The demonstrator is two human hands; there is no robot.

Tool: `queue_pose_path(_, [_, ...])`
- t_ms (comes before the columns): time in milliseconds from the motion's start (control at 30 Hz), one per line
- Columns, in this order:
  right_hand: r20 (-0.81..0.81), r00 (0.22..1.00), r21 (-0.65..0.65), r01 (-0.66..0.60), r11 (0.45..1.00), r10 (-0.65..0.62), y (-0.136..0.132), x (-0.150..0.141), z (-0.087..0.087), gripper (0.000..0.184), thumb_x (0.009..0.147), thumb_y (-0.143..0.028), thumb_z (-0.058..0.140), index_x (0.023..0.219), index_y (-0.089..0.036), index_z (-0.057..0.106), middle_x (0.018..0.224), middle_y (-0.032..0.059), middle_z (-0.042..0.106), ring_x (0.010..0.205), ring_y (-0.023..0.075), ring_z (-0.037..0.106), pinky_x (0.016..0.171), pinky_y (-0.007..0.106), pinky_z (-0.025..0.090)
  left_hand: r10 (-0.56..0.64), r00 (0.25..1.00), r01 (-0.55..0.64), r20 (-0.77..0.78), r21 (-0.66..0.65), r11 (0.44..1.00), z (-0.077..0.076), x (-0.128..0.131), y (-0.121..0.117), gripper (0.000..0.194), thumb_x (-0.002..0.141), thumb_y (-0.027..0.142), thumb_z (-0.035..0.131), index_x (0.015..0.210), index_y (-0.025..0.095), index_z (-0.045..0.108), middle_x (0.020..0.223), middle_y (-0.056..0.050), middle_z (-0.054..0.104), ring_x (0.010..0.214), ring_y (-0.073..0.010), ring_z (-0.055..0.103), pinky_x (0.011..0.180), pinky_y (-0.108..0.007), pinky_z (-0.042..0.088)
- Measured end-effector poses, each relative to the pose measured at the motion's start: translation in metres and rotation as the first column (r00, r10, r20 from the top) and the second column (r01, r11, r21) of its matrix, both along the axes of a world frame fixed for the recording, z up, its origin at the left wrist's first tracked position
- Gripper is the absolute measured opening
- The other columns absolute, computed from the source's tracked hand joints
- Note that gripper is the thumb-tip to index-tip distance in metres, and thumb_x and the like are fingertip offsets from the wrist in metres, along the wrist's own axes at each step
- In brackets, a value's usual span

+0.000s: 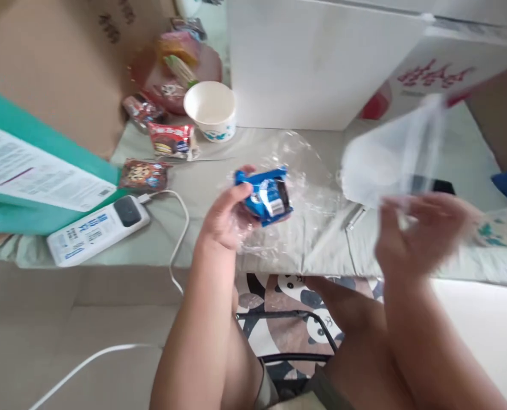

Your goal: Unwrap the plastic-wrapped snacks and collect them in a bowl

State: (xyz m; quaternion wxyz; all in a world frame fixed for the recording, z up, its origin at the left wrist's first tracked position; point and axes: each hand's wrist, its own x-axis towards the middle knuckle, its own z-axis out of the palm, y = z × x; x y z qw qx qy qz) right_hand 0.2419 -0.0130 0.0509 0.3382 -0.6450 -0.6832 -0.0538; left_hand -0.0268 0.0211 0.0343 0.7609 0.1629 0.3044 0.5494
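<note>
My left hand (232,213) is closed around a small blue snack packet (268,195) with a white label, together with part of a crumpled clear plastic bag (309,176). The bag spreads rightward over the cloth-covered table. My right hand (424,233), blurred by motion, grips the rim of a translucent plastic tub (377,159) tipped on its side. That tub is held just above the right part of the table. Between the hands, a small silvery piece (356,217) lies on the cloth.
A white paper bowl (211,105) stands by several wrapped snacks (174,139) and a reddish plate (140,68). At left are a green jug (44,154) and a white power bank (99,228) with a cable. White boxes (287,62) back the table; a patterned paper cup (499,228) lies right.
</note>
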Motion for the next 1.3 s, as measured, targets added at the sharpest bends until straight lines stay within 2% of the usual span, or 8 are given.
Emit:
queue_pose_path(167, [0.094,0.951,0.138,-0.305,0.942,0.294,0.013,-0.014,-0.028,0.017,0.102,-0.025,0.052,0.097,-0.029,0.067,0.085,0.0021,0.077,0.085,0.0216,0.071,0.089,0.043,0.048,0.247,0.967,-0.225,-0.062,0.252,0.941,-0.002,-0.006,-0.005,0.054,0.07,0.062,0.08,0.111,0.03,0.069,0.123,-0.004,0.076,0.145,-0.041,0.052,0.104,-0.059,0.059])
queue_pose_path(367, [0.1,0.955,0.124,-0.29,0.949,0.279,0.03,-0.021,-0.068,0.033,0.096,-0.005,0.05,0.105,-0.03,0.07,0.116,-0.0012,0.08,0.129,0.0256,0.064,0.112,0.05,0.038,0.269,0.951,-0.215,-0.151,0.304,0.928,-0.008,-0.018,-0.012,0.048,0.084,0.06,0.072,0.122,0.032,0.068,0.122,0.003,0.077,0.157,-0.0336,0.037,0.102,-0.046,0.061])
queue_pose_path(467, [-0.019,0.979,0.123,-0.202,0.972,0.205,0.029,-0.012,-0.049,0.044,0.085,-0.001,0.046,0.112,-0.029,0.068,0.133,0.0045,0.072,0.14,0.0323,0.056,0.114,0.06,0.038,0.236,0.957,-0.187,-0.171,0.261,0.947,-0.012,-0.006,-0.017,0.049,0.078,0.06,0.078,0.116,0.031,0.07,0.119,0.0,0.078,0.149,-0.0346,0.049,0.093,-0.045,0.065])
queue_pose_path(633, [-0.231,0.864,0.387,-0.339,0.857,0.447,-0.008,-0.004,0.001,0.028,0.086,-0.005,0.045,0.097,-0.026,0.061,0.086,0.0032,0.069,0.084,0.0204,0.069,0.077,0.039,0.056,-0.002,0.973,0.02,-0.231,0.076,0.997,-0.014,0.031,-0.031,0.051,0.071,0.045,0.087,0.114,0.029,0.065,0.12,-0.006,0.077,0.132,-0.039,0.065,0.098,-0.06,0.062])
queue_pose_path(733, [-0.31,0.801,0.197,-0.473,0.859,0.512,-0.029,-0.018,-0.002,0.019,0.091,-0.019,0.057,0.11,-0.023,0.06,0.095,0.0052,0.071,0.087,0.0201,0.069,0.075,0.036,0.057,-0.121,0.966,0.134,-0.227,0.042,0.99,-0.015,0.051,-0.037,0.056,0.067,0.041,0.09,0.114,0.028,0.062,0.118,-0.006,0.076,0.121,-0.0386,0.071,0.093,-0.055,0.065])
queue_pose_path(933, [-0.434,0.846,-0.336,-0.47,0.816,0.309,-0.038,-0.036,-0.04,0.09,0.081,-0.061,0.073,0.15,-0.014,0.041,0.141,0.0223,0.06,0.129,0.0399,0.059,0.105,0.059,0.054,-0.257,0.94,0.272,-0.227,0.04,0.961,-0.017,0.066,-0.042,0.089,0.057,0.029,0.095,0.133,0.035,0.049,0.121,-0.004,0.073,0.123,-0.036,0.07,0.095,-0.047,0.064])
queue_pose_path(1133, [-0.698,0.657,-0.368,-0.669,0.646,0.283,-0.045,-0.028,-0.039,0.088,0.085,-0.053,0.07,0.156,-0.018,0.032,0.157,0.0217,0.045,0.144,0.0357,0.05,0.115,0.057,0.049,-0.277,0.906,0.293,-0.32,0.002,0.956,-0.021,0.069,-0.045,0.087,0.066,0.03,0.096,0.136,0.036,0.044,0.147,-0.008,0.06,0.127,-0.0314,0.067,0.1,-0.042,0.06])
queue_pose_path(1300, [-0.78,0.607,-0.366,-0.643,0.673,0.155,-0.047,-0.02,-0.043,0.054,0.086,-0.035,0.068,0.136,-0.024,0.053,0.147,0.0167,0.05,0.138,0.0312,0.054,0.111,0.052,0.052,-0.359,0.891,0.382,-0.28,0.034,0.923,-0.022,0.073,-0.049,0.081,0.07,0.025,0.093,0.136,0.037,0.049,0.156,-0.007,0.053,0.133,-0.0293,0.063,0.104,-0.037,0.056])
